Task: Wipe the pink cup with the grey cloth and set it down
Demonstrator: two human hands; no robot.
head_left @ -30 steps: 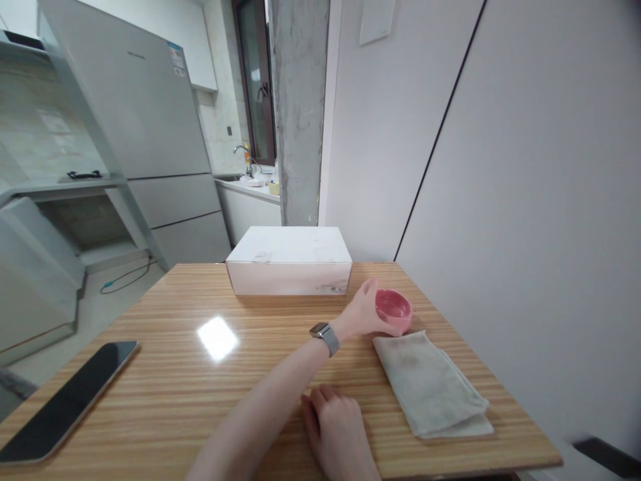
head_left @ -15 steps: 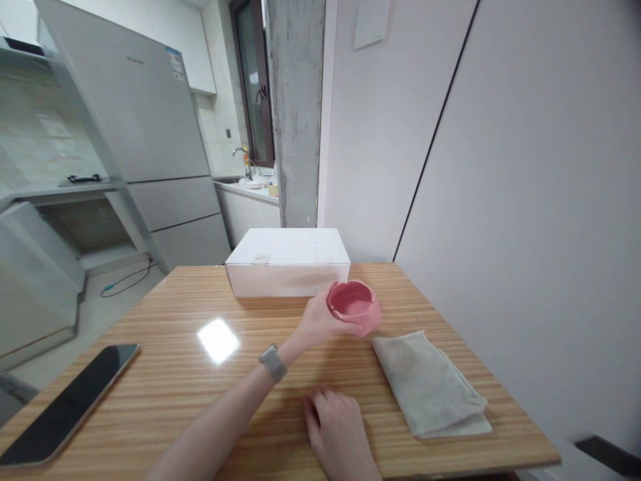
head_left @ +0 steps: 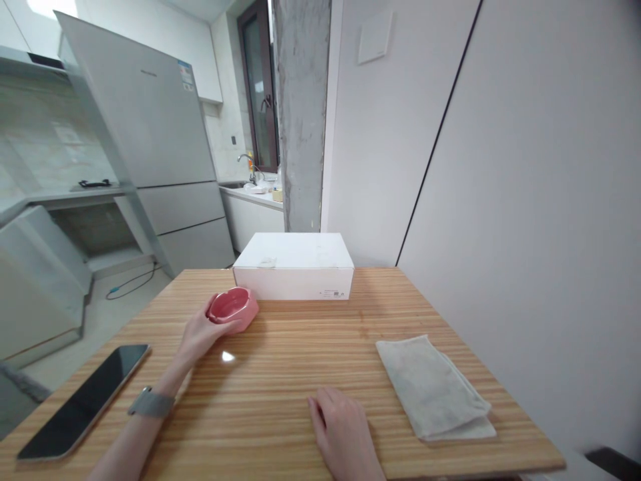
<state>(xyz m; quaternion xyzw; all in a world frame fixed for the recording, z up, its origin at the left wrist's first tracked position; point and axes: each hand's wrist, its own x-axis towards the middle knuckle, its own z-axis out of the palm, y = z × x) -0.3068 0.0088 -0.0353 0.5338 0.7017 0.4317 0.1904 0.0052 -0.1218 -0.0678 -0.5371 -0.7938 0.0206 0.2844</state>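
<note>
A pink ashtray with a notched rim is at the left half of the wooden table, by the left front corner of a white box. My left hand grips it from its left side, thumb along the near wall and fingers round the far side. Whether its base touches the table I cannot tell. My right hand rests on the table near the front edge, fingers curled in, holding nothing that shows. To its right lies a folded grey cloth.
The white box stands at the back of the table. A dark-screened phone lies at the left edge. A pale wall runs along the right side. Behind are a fridge and a sink counter.
My left hand has carried the ashtray leftward across the table, from the box's right end to its left corner. My right hand and the cloth stay in place. The view has shifted slightly.
</note>
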